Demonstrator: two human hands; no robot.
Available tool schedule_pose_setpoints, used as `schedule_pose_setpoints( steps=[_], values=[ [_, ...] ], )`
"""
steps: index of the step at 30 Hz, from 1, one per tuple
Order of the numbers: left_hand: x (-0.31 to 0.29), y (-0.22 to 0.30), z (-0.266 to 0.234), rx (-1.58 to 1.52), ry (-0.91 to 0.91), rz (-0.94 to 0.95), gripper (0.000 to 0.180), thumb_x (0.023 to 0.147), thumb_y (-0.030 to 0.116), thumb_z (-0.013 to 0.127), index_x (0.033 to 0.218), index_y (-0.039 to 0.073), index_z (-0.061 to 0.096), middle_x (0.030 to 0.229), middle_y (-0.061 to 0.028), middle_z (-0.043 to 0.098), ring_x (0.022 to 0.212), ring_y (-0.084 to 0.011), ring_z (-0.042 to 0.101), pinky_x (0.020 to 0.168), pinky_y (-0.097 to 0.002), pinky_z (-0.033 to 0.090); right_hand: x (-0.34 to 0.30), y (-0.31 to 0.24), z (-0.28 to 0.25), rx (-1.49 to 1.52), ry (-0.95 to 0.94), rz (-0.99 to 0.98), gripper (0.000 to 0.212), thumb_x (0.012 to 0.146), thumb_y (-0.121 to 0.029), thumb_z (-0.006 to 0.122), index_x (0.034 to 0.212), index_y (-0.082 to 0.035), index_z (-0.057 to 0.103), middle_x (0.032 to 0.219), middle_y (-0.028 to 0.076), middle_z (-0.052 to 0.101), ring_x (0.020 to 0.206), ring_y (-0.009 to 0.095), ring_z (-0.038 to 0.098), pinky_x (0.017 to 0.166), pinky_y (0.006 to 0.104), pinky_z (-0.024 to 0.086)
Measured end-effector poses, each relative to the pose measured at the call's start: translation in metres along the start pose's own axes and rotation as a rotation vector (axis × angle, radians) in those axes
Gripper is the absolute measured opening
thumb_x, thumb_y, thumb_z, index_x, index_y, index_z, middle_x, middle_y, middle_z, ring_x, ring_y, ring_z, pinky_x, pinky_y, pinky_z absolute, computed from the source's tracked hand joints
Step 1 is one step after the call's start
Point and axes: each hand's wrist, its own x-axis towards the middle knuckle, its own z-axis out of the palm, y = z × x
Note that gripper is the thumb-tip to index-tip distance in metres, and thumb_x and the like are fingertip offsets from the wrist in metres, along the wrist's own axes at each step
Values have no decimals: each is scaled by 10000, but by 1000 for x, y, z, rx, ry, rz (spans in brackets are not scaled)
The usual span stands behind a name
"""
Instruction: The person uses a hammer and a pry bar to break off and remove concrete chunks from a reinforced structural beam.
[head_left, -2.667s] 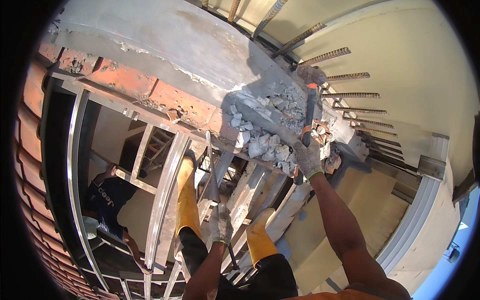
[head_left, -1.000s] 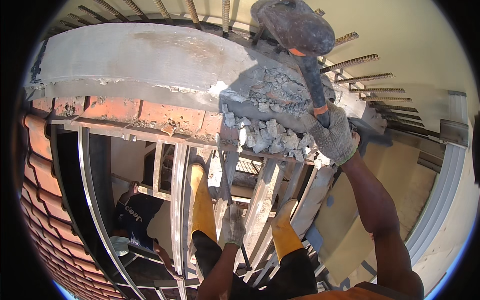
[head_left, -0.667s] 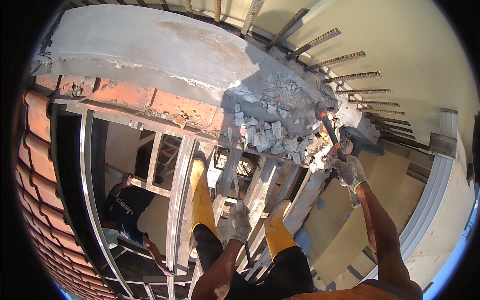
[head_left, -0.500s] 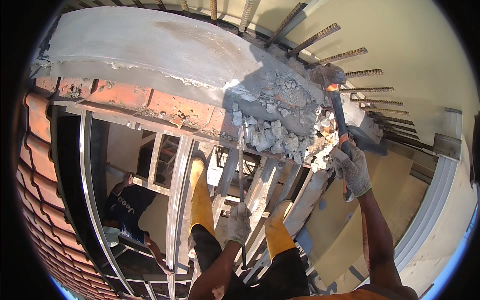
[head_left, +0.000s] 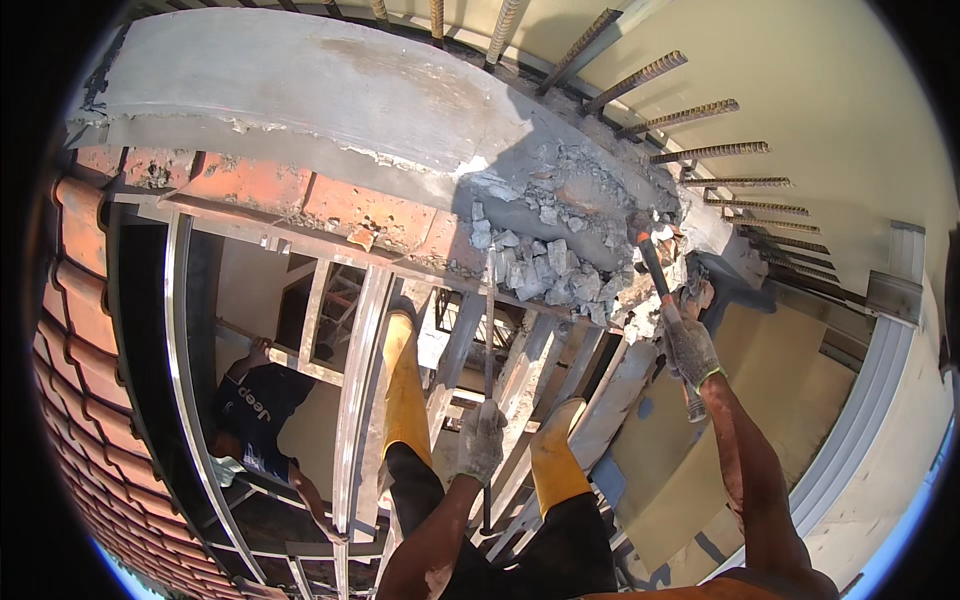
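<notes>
Hammer in right hand, bar in left hand, lettered shirt

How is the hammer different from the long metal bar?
The hammer has orange on it; the bar shows none. The hammer is in the right hand, the bar in the left hand. In the picture, the hammer slants, while the bar runs nearly straight up and down. Each is held in one gloved hand.
</notes>
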Motion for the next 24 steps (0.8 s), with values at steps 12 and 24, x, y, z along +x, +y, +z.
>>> schedule_pose_setpoints(
  steps=[12,24],
  values=[
    [20,-44,-6,-172,9,47,412,1024,479,615,948,75,639,752,52,523,611,-23,390,530,-206,264,41,-75,44,-282,-1,-728,657,978,-618,539,1085,19,658,855,176,677,793,311,660,765,429,517],
    [22,-36,-10,-67,8,66,494,1036,543,552,794,114,512,726,53,434,649,-43,374,571,-236,308,-59,-151,43,-92,-77,-927,622,967,-609,576,1160,-27,679,863,208,668,828,369,687,746,461,535]
  ],
)
